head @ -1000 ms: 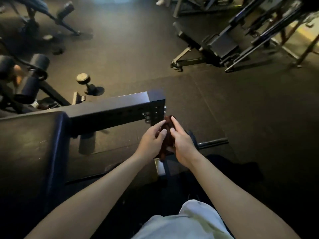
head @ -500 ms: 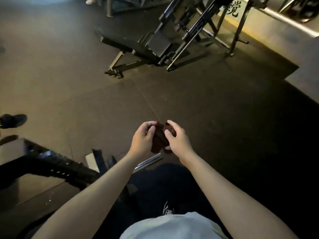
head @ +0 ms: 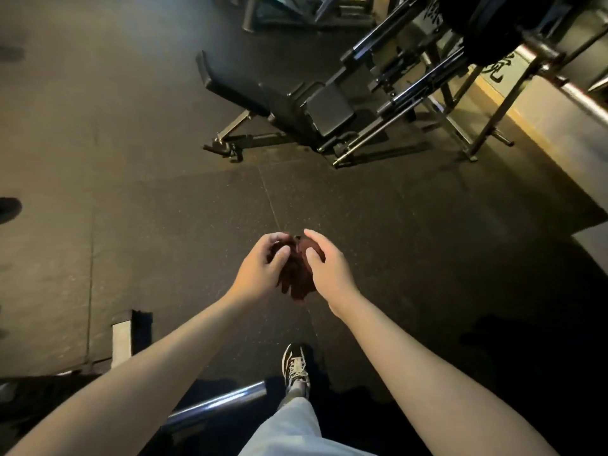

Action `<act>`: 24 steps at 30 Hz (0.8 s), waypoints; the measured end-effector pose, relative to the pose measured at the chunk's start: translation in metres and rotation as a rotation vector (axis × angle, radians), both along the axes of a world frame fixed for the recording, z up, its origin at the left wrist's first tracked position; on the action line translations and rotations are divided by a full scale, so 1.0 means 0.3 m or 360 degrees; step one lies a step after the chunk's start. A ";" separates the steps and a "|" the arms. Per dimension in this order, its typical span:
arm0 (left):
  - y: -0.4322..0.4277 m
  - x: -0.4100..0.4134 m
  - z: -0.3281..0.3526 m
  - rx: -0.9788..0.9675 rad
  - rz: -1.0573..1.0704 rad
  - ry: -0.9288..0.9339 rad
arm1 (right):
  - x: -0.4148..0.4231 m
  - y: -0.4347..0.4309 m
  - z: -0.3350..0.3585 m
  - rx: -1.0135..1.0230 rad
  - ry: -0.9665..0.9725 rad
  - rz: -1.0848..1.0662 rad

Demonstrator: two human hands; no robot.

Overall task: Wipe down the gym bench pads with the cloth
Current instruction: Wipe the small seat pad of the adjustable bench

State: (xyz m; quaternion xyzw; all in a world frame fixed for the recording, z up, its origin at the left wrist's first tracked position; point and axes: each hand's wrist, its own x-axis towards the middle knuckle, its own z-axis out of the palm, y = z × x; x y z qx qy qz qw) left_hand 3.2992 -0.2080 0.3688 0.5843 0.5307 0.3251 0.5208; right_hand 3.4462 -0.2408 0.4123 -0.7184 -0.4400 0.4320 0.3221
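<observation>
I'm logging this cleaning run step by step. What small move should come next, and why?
Probably carry the cloth forward to the black bench ahead. Both the left hand and right hand hold it bunched in mid-air over the floor, touching no pad.

Head view. The left hand [head: 260,269] and the right hand [head: 330,269] are gripping a bunched dark red cloth [head: 296,276] between them, over the speckled rubber floor [head: 131,192]. The left fingers are curling round its upper part; the right thumb is pressing on its front. A black padded bench [head: 243,85] is standing well beyond, beside a steel machine frame [head: 411,92]. A laced shoe [head: 294,366] is resting on the floor below the hands, near a chrome bar [head: 217,403].
</observation>
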 end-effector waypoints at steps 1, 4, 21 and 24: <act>0.069 0.021 -0.008 -0.0048 0.0032 -0.0043 | 0.015 0.084 -0.011 -0.0018 0.0022 0.0023; 0.258 0.062 -0.020 -0.0134 0.0172 -0.0146 | 0.054 0.324 -0.021 -0.0067 -0.0025 0.0151; 1.380 0.013 0.047 -0.0100 0.0600 0.0154 | -0.025 1.591 0.015 0.0242 -0.0053 0.0429; 1.624 -0.040 0.056 -0.0149 0.0716 0.0096 | -0.126 1.864 0.023 0.0259 0.0007 0.0568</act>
